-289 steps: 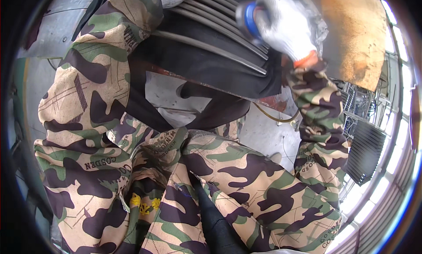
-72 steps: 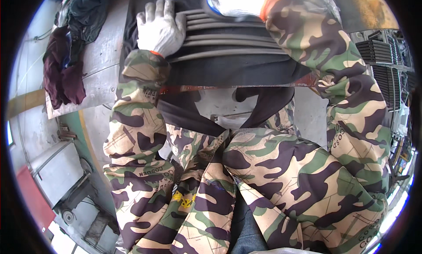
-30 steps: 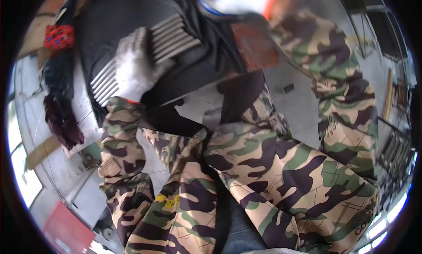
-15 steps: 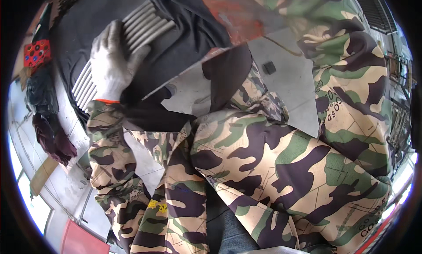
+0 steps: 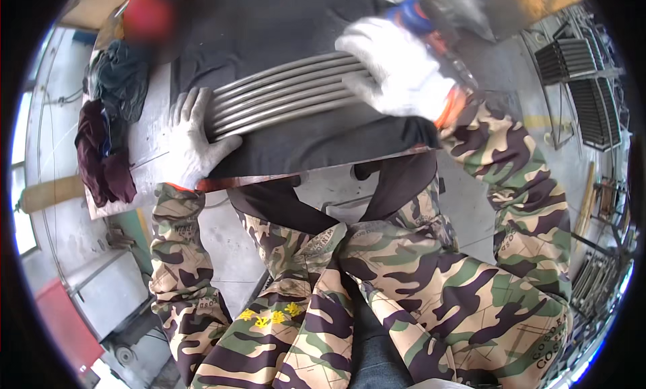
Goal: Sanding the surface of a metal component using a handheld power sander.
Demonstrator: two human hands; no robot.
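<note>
A row of several grey metal rods lies side by side on a black cloth over the workbench. My left hand, in a white glove with an orange cuff, rests flat against their left ends, fingers stretched and thumb out to the right. At the opposite ends is my right hand, gloved the same way and slightly blurred. Its fingers and thumb are apart, reaching over the rod tips, and the palm side is hidden. Just behind the right hand lies a blue and red tool, its kind unclear.
Dark green cloth and maroon cloth lie at the bench's left end. A blurred red thing is at the far left. Clear plastic sheeting lies at the back right. Metal racks stand to the right.
My left hand has gone from lying across the rods to their left ends. My right hand has come into view at the right ends. The view has turned, and the rods now run nearly crosswise.
</note>
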